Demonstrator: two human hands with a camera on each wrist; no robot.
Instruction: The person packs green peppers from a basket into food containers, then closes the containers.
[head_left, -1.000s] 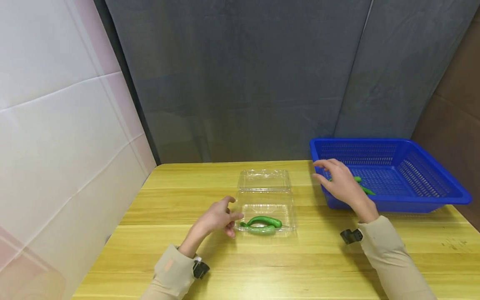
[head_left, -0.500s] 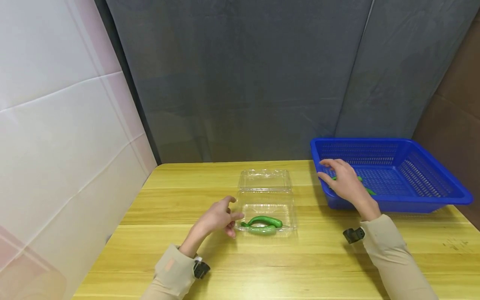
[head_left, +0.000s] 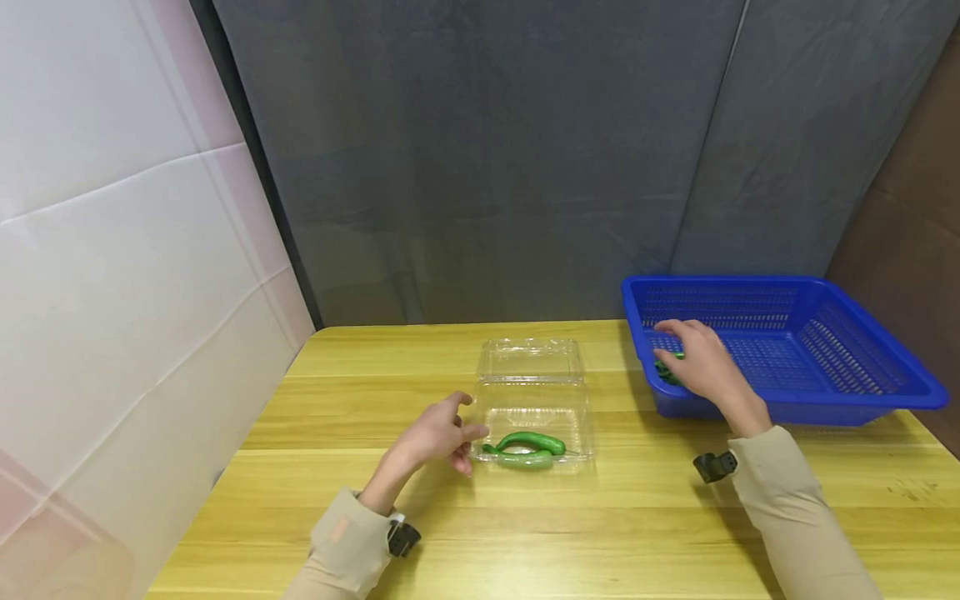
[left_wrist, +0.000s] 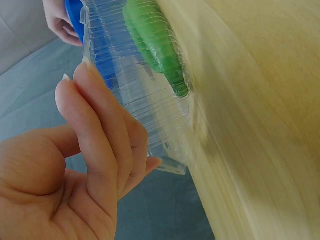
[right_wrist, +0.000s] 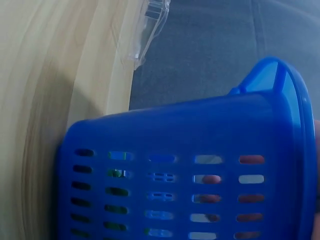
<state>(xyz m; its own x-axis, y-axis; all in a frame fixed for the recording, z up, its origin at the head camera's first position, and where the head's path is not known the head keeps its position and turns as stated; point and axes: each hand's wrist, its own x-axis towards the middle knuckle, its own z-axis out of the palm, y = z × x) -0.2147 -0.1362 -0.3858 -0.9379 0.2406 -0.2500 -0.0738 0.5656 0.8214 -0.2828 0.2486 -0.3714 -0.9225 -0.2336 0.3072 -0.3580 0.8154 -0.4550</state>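
A clear plastic clamshell lies unfolded on the table, with two green peppers near its front wall. My left hand is at the clamshell's left side, fingers loosely bent; in the left wrist view its fingertips are by the ribbed wall, contact unclear, and a pepper shows through. My right hand reaches into the blue basket, fingers spread apart over green peppers at its left end. The right wrist view shows mostly the basket's slotted wall, with fingers glimpsed through the slots.
The basket takes up the table's back right, its rim standing above the tabletop. A dark grey curtain hangs behind the table, with a pale panel on the left and a brown one on the right.
My right hand has moved right, from around the basket's left rim to farther inside, and now covers different peppers. My left hand and the clamshell have stayed put.
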